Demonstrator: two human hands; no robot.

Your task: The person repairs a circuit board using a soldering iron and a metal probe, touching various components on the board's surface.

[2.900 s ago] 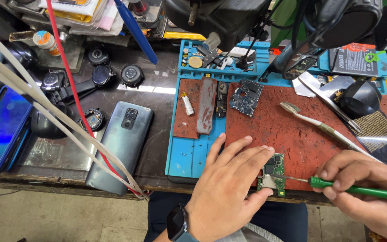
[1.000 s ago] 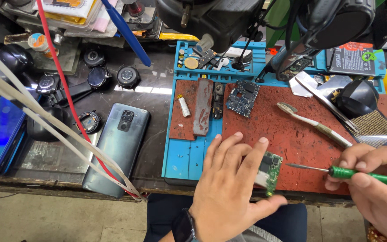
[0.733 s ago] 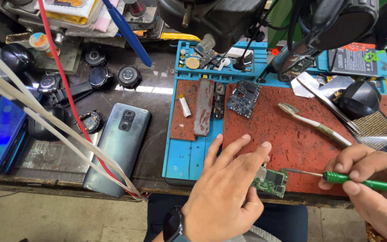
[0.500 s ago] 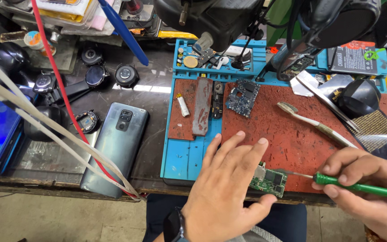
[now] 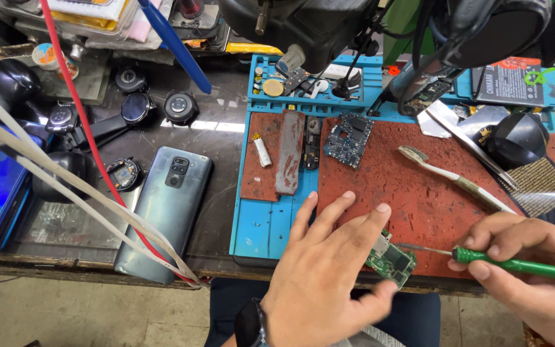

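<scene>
My left hand [image 5: 329, 270] grips a small green circuit board [image 5: 391, 259] between thumb and index finger at the near edge of the blue repair mat [image 5: 264, 225], its other fingers spread out. My right hand [image 5: 534, 276] holds a green-handled screwdriver [image 5: 515, 265] whose thin tip touches the board's right side. A smartwatch sits on my left wrist.
A larger dark circuit board [image 5: 349, 140] and a toothbrush [image 5: 451, 177] lie on the mat's red pad. Tweezers [image 5: 470, 142] lie at the right. A grey phone [image 5: 162, 212] lies face down at the left, near several watch bodies, white straps and a red cable. A microscope hangs overhead.
The board was tilted and pressed back down under my left hand. My right hand brought the screwdriver tip back against its right edge. The view shifted slightly.
</scene>
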